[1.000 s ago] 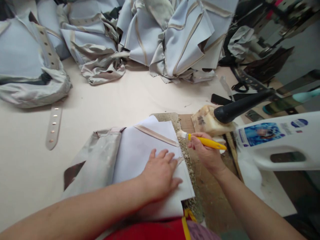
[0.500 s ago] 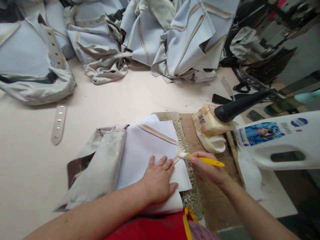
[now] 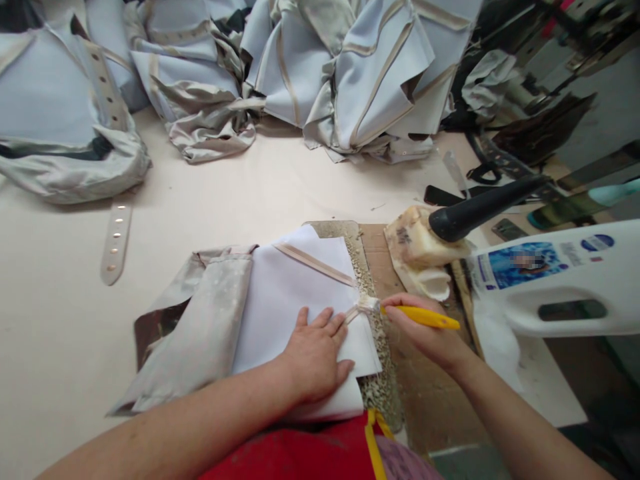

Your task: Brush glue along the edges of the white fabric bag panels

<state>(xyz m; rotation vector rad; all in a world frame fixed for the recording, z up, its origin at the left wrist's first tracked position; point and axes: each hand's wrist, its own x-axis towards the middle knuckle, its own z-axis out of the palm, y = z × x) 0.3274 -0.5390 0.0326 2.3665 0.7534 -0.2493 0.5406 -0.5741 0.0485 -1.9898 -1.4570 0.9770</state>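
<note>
workshop: brush (image 3: 429,317), crusted board (image 3: 384,399), heaped fabric pieces (image 3: 367,83)

A big, flat, cream-coloured table (image 3: 220,200) fills most of the view. Light falls soft and pale on its top. Far off on the right there is a plain grey wall (image 3: 600,110), with a dark and grey metal machine (image 3: 583,50) in front. That corner looks dim and blurry.

Our left hand (image 3: 316,355) flat on white panel (image 3: 280,300); our right hand (image 3: 426,338) grips yellow brush (image 3: 430,317), bristles (image 3: 369,305) at panel's right edge, over crusted board (image 3: 384,393). White jug (image 3: 520,317) at our right.
</note>
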